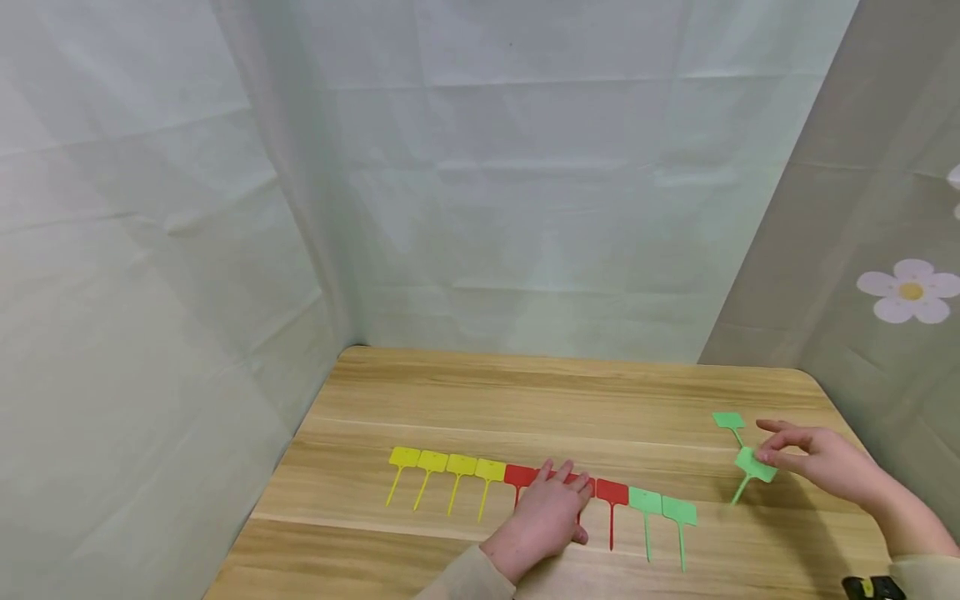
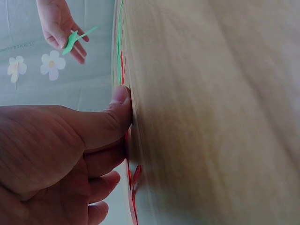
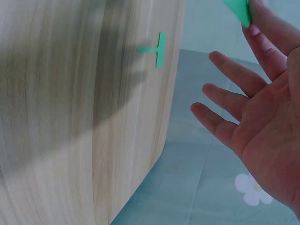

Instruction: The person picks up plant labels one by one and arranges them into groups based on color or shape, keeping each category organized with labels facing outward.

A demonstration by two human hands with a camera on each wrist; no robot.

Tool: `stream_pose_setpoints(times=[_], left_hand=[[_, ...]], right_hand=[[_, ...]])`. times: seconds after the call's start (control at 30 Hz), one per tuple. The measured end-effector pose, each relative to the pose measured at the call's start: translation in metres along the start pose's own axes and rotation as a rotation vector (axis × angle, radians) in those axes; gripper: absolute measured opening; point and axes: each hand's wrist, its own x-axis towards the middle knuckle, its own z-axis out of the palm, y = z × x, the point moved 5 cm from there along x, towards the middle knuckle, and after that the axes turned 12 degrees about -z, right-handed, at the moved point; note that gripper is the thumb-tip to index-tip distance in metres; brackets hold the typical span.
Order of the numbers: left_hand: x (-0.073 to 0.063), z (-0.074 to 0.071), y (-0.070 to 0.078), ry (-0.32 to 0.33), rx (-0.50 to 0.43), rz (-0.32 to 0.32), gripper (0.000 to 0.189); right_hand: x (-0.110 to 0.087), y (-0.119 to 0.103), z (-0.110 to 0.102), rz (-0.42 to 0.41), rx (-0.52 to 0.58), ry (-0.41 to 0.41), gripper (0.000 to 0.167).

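My right hand (image 1: 828, 468) is raised over the table's right side and pinches a green plastic label tag (image 1: 754, 465) with a thin tail between thumb and index finger. In the right wrist view its other fingers are spread, and the pinched tag is cut off at the top edge. Another green tag (image 1: 728, 420) lies on the table behind it. With fingers extended, my left hand (image 1: 542, 515) rests on the red tags (image 1: 612, 492) in the middle of a row, partly hiding them. Yellow tags (image 1: 405, 457) lie left of that hand; two green tags (image 1: 678, 510) end the row on the right.
The wooden table (image 1: 480, 392) has rounded back corners. Pale cloth (image 1: 525, 208) hangs behind it and on both sides, with flowers printed on the right. A black and yellow object (image 1: 873, 587) shows near my right sleeve at the bottom edge.
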Motion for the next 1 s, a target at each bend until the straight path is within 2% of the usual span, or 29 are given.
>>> stream_pose_setpoints(times=[0.2,0.43,0.73,1.0], left_hand=[[0.000,0.000,0.000,0.006,-0.003,0.009,0.075],[0.000,0.001,0.001,0.006,-0.005,0.010,0.075],[0.000,0.000,0.000,0.003,-0.003,0.001,0.075],[0.000,0.001,-0.001,-0.003,-0.006,0.001,0.074]], right_hand=[[0.001,-0.005,0.009,-0.027,0.015,-0.003,0.011],[-0.003,-0.008,0.015,-0.082,0.079,0.030,0.009],[-0.001,-0.017,0.024,-0.060,0.159,-0.016,0.008],[-0.001,-0.025,0.039,-0.116,0.167,-0.061,0.011]])
